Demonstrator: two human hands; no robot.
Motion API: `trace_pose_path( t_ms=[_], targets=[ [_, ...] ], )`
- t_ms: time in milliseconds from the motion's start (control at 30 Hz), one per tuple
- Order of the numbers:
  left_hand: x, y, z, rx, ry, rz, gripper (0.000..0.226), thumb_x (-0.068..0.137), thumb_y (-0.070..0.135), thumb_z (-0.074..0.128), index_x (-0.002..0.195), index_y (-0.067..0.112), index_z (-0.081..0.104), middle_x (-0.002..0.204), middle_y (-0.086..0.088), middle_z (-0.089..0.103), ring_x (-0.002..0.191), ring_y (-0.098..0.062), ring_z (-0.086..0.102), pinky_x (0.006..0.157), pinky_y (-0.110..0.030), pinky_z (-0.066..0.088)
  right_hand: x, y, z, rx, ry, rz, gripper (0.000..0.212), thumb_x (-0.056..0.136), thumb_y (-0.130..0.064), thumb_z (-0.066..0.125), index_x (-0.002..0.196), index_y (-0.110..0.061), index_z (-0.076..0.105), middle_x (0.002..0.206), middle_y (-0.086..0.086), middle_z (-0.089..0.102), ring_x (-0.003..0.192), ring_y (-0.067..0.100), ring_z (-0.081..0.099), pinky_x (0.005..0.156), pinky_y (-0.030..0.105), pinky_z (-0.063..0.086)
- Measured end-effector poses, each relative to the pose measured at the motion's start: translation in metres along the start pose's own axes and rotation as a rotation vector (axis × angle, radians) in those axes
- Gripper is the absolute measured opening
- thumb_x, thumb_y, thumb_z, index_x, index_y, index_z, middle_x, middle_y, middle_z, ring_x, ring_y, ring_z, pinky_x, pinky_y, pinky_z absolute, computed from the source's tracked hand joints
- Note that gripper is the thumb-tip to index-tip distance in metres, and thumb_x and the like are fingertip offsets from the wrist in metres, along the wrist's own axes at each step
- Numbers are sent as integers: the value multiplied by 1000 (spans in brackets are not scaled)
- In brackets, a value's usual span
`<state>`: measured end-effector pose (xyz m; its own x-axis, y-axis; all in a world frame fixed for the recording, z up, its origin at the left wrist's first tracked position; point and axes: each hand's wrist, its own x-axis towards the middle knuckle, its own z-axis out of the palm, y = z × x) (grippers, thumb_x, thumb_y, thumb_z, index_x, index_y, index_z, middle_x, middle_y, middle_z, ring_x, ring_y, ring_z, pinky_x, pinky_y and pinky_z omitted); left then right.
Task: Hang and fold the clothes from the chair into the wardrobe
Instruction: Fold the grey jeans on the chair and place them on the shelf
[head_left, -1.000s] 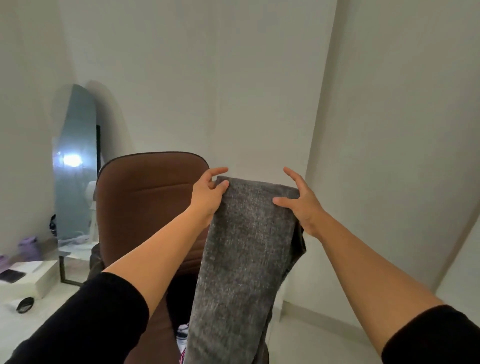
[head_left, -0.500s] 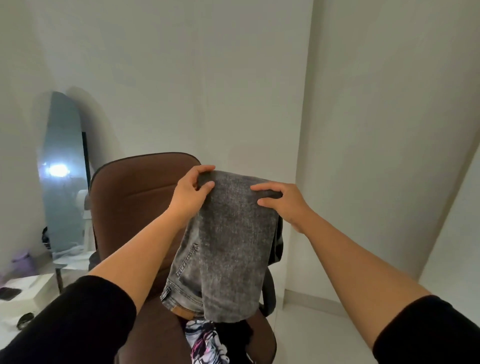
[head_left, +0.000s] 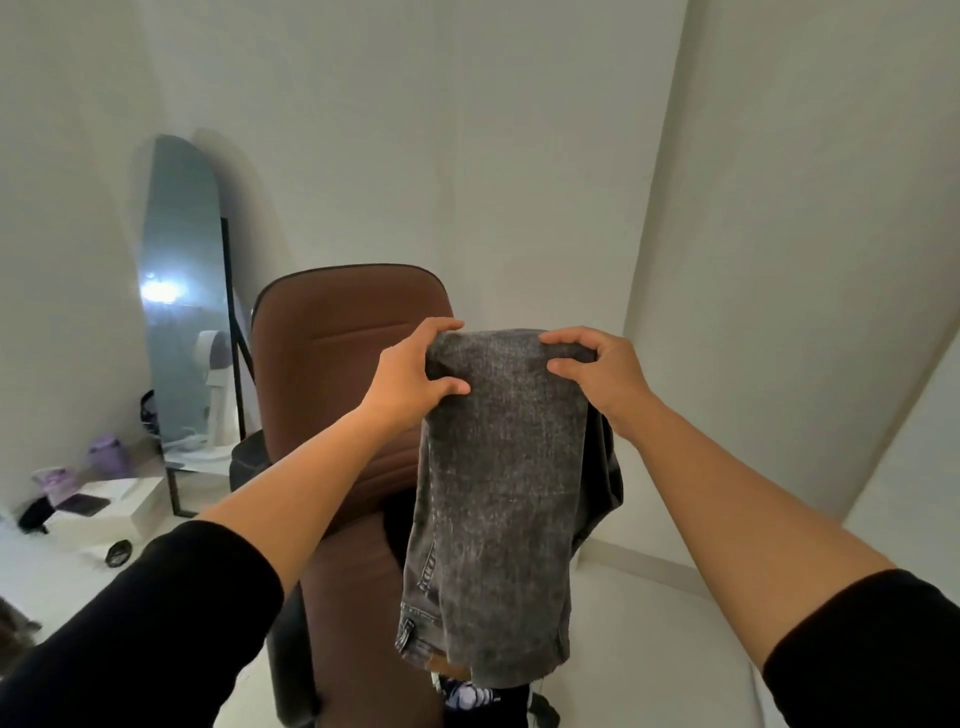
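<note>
Grey washed jeans (head_left: 498, 493) hang folded over in the air in front of the brown office chair (head_left: 332, 364). My left hand (head_left: 410, 379) grips the fold's top left corner, thumb in front, fingers over the top. My right hand (head_left: 597, 374) grips the top right corner the same way. The waistband and hem hang level near the bottom. A patterned garment (head_left: 467, 696) lies on the chair seat below the jeans, mostly hidden. No wardrobe is in view.
A tall mirror (head_left: 182, 312) leans on the left wall behind the chair. A low white box (head_left: 114, 509) with small items and purple containers (head_left: 106, 457) sits on the floor at left. White walls meet in a corner on the right.
The jeans have been folded shorter, and my hands moved closer together and now clutch the top fold with curled fingers. The view shifted slightly.
</note>
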<state>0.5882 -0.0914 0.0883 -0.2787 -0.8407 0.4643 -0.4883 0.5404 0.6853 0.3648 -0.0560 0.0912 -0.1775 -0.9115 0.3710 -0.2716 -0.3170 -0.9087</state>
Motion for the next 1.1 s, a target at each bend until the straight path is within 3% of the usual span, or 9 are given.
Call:
trace_pose_path(
  t_ms=[100,233,367,533,667,800,933,1100],
  targets=[
    [-8,-2,-5,-15,-23,-53,71,71,16,81,131,29,45,118,5,58,112,-15,53,89,-21,41,-9,3,4,-5,0,28,31,80,2,67,92,-26,71,101,-7,66,102,16,60,93,31,51],
    [-8,-18,-3,-12,6,-217,93,62,23,87,138,30,35,124,-10,55,116,-26,51,100,-37,41,-12,23,17,-25,7,90,31,81,-3,69,102,-25,67,99,-7,62,96,14,60,87,26,51],
    [3,-53,18,1,-6,-309,98,62,21,88,140,29,30,125,-14,53,117,-31,50,101,-42,39,2,63,33,-52,-14,166,30,81,-6,70,103,-25,66,105,-5,61,99,15,59,89,28,51],
    [44,-133,62,107,-107,-367,69,72,15,80,130,26,46,131,-4,54,126,-27,45,104,-38,37,55,136,51,-93,-115,256,41,82,2,66,112,-25,63,112,-2,58,106,17,56,83,22,48],
    [101,-201,99,182,-169,-420,62,76,7,72,131,25,48,125,-1,58,114,-23,54,98,-30,40,123,204,63,-195,-192,313,59,84,3,62,133,-27,50,130,-3,50,116,14,48,96,25,44],
    [147,-260,141,241,-181,-502,62,75,8,73,130,25,51,121,-3,61,116,-24,54,99,-32,41,175,272,73,-326,-243,423,65,85,-3,64,141,-28,42,142,1,46,128,22,45,106,33,37],
    [168,-305,173,268,-131,-593,51,76,8,72,120,29,58,117,-1,64,114,-23,55,95,-33,46,200,313,87,-418,-255,436,60,85,-8,65,139,-27,44,141,1,49,127,22,47,106,30,36],
    [165,-331,191,253,-93,-679,42,76,6,74,111,25,61,109,0,66,105,-19,60,86,-27,47,202,340,98,-470,-277,424,46,84,-9,66,125,-26,55,125,1,59,113,22,54,95,29,42]
  ],
)
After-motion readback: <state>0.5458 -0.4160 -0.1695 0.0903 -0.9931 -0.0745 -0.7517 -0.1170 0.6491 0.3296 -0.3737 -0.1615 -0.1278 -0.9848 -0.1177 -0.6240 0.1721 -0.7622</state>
